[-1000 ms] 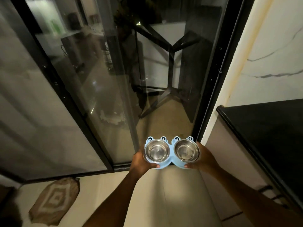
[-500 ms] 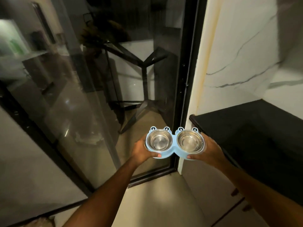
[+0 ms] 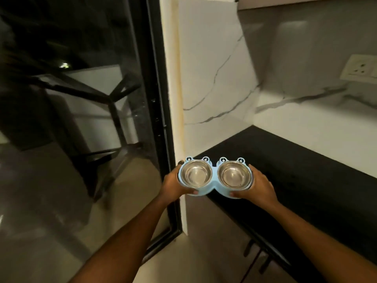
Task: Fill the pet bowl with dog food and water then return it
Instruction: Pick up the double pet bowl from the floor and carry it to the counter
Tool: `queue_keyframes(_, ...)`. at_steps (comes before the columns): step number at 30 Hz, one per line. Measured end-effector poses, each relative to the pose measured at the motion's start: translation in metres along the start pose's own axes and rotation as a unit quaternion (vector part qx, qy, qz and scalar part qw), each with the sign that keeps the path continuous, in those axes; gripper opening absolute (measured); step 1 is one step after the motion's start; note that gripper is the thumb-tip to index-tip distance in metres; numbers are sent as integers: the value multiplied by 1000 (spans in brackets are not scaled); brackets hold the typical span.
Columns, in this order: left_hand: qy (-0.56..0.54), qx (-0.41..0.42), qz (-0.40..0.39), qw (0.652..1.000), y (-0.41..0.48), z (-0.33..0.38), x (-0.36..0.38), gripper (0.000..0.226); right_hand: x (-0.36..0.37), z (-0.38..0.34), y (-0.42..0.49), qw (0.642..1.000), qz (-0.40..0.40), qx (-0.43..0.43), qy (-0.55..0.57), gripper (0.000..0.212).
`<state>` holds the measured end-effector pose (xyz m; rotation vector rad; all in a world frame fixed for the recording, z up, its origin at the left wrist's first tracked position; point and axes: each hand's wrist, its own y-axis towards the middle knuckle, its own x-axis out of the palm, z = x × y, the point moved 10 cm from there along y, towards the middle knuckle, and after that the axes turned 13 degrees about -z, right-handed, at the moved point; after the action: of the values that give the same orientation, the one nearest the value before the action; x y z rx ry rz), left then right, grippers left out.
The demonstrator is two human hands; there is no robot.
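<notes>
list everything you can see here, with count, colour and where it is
pet bowl stand: 1, light blue with frog eyes, held at centre over the counter's near corner
steel bowls: 2, silver, both empty, seated side by side in the stand
counter: 1, black, right
marble wall: 1, white with grey veins, behind the counter
wall socket: 1, cream, upper right
glass door: 1, black frame, left
cabinet handles: 2 seen, dark, below the counter
left hand: 1, grips the stand's left end
right hand: 1, grips the stand's right end
</notes>
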<state>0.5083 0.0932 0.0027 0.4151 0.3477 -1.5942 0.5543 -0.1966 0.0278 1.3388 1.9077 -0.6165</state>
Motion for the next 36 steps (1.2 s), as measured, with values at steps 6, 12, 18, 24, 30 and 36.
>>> queue_keyframes(6,45,54,-101,992,77,36,63,84,-41,60,-21,994,62,83,34,98)
queue_keyframes(12,81,100,-212,969,154,52,124,82,-66,113,-32,974,120,184,58,107)
queue_keyframes(18,43,139,-256,956,208,48,152,87,-63,133,-33,952,175,235,85,98)
queue_keyframes(24,20,123,-300,946,247,35,170,92,-46,150,-16,933,189,285,108,106)
queue_keyframes(30,56,104,-319,940,276,25,189,98,-34,176,-1,904,158,374,132,152)
queue_keyframes(36,58,106,-332,936,294,25,203,94,-40,182,7,904,177,364,140,126)
